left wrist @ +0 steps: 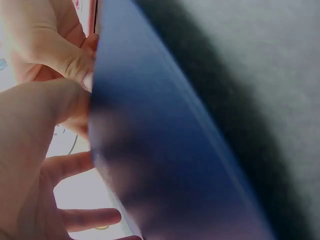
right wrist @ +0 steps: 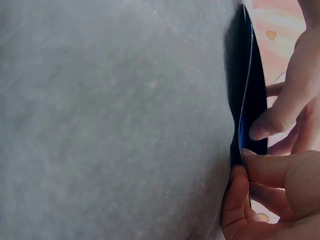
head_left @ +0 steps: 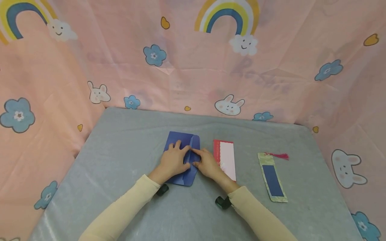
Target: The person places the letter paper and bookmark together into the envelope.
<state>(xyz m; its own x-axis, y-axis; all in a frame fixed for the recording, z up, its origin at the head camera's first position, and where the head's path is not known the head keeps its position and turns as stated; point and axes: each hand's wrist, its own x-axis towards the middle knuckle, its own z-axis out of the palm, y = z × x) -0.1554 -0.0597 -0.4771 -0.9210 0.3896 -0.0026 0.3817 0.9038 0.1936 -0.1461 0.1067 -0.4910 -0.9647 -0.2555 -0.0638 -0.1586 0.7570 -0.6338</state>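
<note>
A dark blue paper envelope (head_left: pixel 178 135) lies on the grey cloth, a folded flap (head_left: pixel 189 179) along its right side. Over its middle rests my left hand (head_left: pixel 172 161), fingers spread and thumb touching near the fold. My right hand (head_left: pixel 209 164) comes in from the right and pinches the flap's edge between thumb and fingers. In the right wrist view the envelope (right wrist: pixel 258 85) is seen edge-on, slightly gaping, with the left thumb against its inner face. The left wrist view shows a blue panel (left wrist: pixel 160 125) close up, which hides some fingertips.
Just right of the right hand lies a red-and-white card (head_left: pixel 228 157), partly covered by that hand. Farther right is a green-bordered bookmark (head_left: pixel 272 180) with a blue panel and pink tassel (head_left: pixel 280 156). Printed pink curtains (head_left: pixel 187 80) stand behind the grey-covered table (head_left: pixel 126 140).
</note>
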